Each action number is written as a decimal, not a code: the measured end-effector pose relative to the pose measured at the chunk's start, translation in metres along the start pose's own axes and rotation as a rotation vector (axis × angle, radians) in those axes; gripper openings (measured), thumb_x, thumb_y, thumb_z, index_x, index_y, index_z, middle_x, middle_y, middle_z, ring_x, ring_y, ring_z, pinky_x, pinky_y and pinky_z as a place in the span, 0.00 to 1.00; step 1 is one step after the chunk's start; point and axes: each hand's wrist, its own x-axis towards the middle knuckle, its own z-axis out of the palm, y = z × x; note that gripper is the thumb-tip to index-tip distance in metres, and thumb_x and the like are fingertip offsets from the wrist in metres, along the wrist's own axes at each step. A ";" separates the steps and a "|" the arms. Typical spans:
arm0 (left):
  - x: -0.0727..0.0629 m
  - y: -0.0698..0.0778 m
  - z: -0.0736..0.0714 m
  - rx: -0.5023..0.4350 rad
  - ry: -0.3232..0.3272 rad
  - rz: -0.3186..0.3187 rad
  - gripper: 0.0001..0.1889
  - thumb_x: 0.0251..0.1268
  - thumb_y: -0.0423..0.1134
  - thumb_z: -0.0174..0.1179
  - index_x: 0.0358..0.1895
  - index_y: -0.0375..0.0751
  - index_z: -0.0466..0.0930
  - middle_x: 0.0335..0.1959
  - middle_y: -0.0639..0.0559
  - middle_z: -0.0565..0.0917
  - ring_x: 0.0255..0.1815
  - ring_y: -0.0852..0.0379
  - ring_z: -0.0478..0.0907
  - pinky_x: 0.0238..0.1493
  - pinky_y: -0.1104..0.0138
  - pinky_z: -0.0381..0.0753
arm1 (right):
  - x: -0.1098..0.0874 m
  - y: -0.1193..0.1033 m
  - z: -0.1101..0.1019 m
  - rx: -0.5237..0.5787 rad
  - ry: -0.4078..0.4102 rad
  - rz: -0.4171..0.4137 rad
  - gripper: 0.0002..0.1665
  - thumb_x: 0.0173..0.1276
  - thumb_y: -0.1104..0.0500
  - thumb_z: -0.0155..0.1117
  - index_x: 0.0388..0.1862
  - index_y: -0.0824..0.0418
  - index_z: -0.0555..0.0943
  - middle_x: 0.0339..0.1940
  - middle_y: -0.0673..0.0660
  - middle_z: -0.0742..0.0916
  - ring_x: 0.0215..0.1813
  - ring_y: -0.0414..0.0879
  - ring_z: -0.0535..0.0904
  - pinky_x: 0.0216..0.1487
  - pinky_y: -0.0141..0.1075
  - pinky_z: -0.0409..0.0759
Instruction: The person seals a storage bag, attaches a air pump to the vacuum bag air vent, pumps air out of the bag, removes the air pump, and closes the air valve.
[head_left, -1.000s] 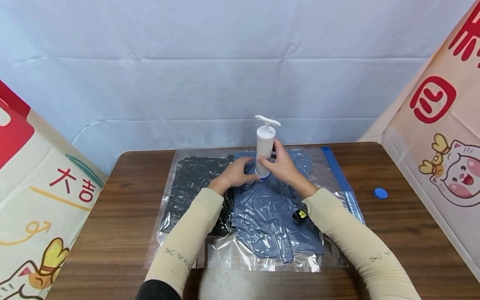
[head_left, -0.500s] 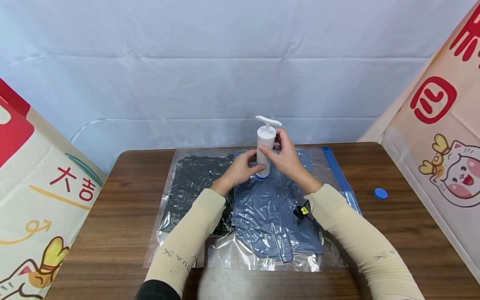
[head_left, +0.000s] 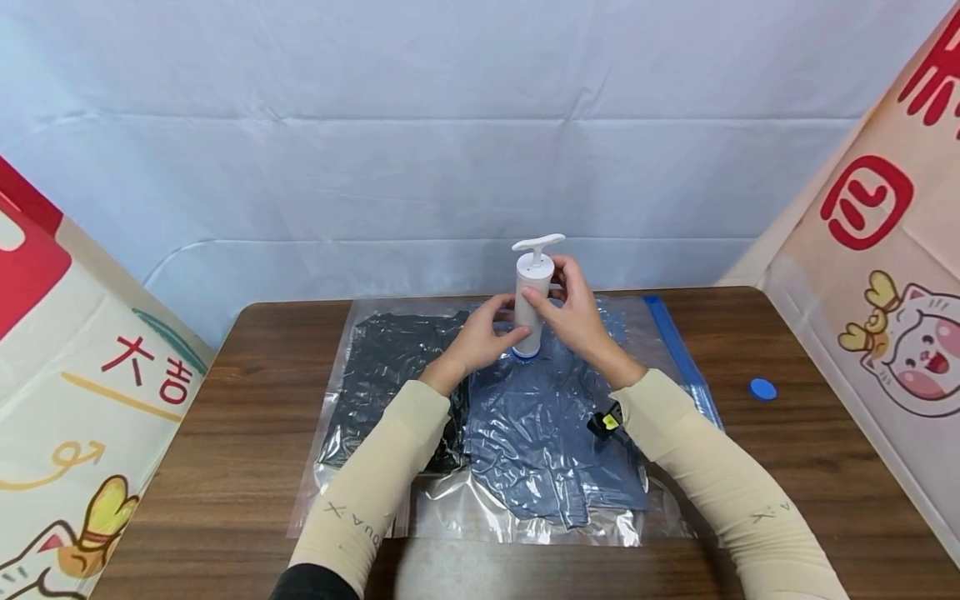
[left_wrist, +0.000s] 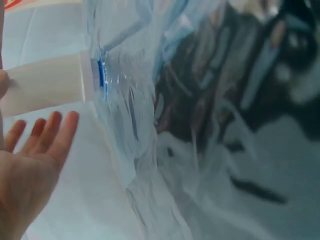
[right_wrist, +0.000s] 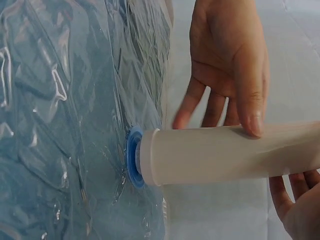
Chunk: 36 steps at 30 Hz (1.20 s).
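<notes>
A white hand pump (head_left: 528,312) with a T-shaped handle stands upright on the blue valve ring (right_wrist: 134,157) of a clear storage bag (head_left: 491,521). Folded dark fabric (head_left: 397,358) fills the bag's left part and blue fabric (head_left: 532,433) its right. My right hand (head_left: 573,317) grips the barrel, thumb in front and fingers behind. At the barrel's lower left is my left hand (head_left: 480,337), its thumb touching the pump. In the left wrist view that hand's fingers (left_wrist: 62,137) are extended and spread beside the barrel.
A blue round cap (head_left: 762,389) lies on the wooden table (head_left: 262,400), to the right of the bag. The bag's blue zip strip (head_left: 671,342) runs along its right edge. A pale cloth backdrop (head_left: 420,167) hangs behind, with printed banners (head_left: 877,292) at both sides.
My right hand has moved up the barrel. The left hand has lifted slightly, its thumb now higher, and the pump's top has shifted a little to the right.
</notes>
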 end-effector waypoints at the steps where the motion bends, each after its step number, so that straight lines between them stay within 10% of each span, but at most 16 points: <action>1: 0.000 0.001 0.000 -0.022 -0.004 0.009 0.31 0.75 0.44 0.62 0.76 0.41 0.64 0.70 0.44 0.73 0.67 0.48 0.75 0.62 0.62 0.79 | 0.000 0.000 0.000 0.003 -0.002 -0.007 0.28 0.74 0.71 0.60 0.68 0.79 0.63 0.60 0.75 0.74 0.60 0.65 0.73 0.62 0.57 0.72; 16: -0.002 0.004 0.001 -0.014 0.040 0.023 0.28 0.74 0.44 0.63 0.72 0.41 0.69 0.63 0.44 0.79 0.64 0.48 0.77 0.58 0.57 0.82 | 0.000 0.004 0.000 0.016 0.030 -0.044 0.29 0.70 0.74 0.63 0.65 0.79 0.64 0.59 0.74 0.75 0.57 0.54 0.73 0.59 0.52 0.74; 36: -0.002 0.002 0.004 -0.104 0.005 0.056 0.27 0.76 0.39 0.60 0.71 0.36 0.62 0.68 0.39 0.73 0.70 0.44 0.73 0.64 0.59 0.78 | -0.001 0.006 0.000 0.023 0.019 -0.042 0.29 0.72 0.73 0.62 0.67 0.80 0.63 0.62 0.77 0.74 0.63 0.67 0.72 0.63 0.58 0.73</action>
